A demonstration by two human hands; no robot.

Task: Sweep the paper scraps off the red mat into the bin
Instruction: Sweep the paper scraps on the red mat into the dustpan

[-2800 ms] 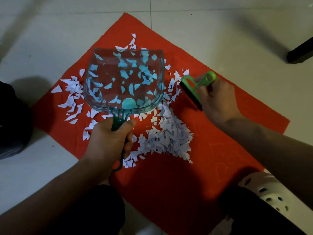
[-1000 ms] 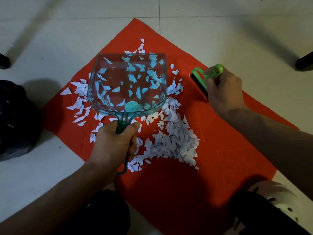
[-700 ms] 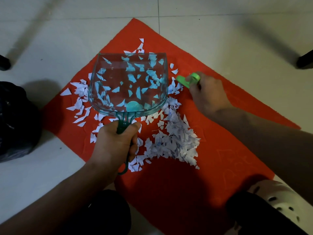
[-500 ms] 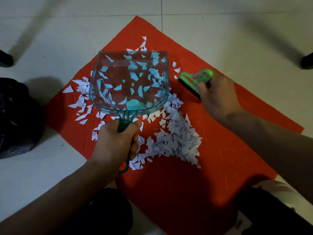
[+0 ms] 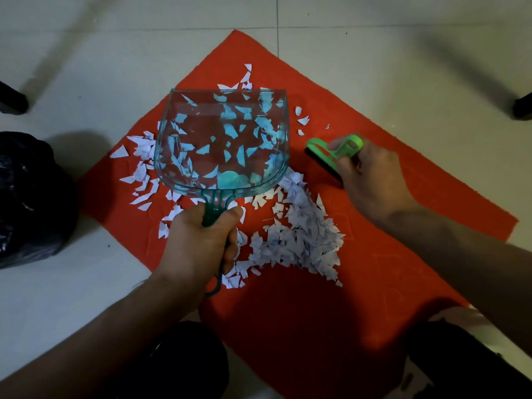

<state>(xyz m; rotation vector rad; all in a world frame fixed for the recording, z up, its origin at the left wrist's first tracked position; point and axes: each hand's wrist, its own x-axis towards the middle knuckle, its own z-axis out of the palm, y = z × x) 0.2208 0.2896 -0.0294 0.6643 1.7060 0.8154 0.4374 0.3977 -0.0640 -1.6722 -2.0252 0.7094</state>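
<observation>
Head view: the left hand (image 5: 198, 240) grips the clear dustpan (image 5: 221, 142) by its handle over the red mat (image 5: 388, 269); the right hand (image 5: 371, 180) grips a green brush (image 5: 331, 152); paper scraps (image 5: 299, 237) lie heaped between them; a black bin bag (image 5: 28, 197) sits left on the floor.

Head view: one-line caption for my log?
Left hand holds clear dustpan above paper scraps on red mat; right hand holds green brush.

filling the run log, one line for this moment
left hand: holds dustpan | right hand: holds brush | scraps: on mat
</observation>
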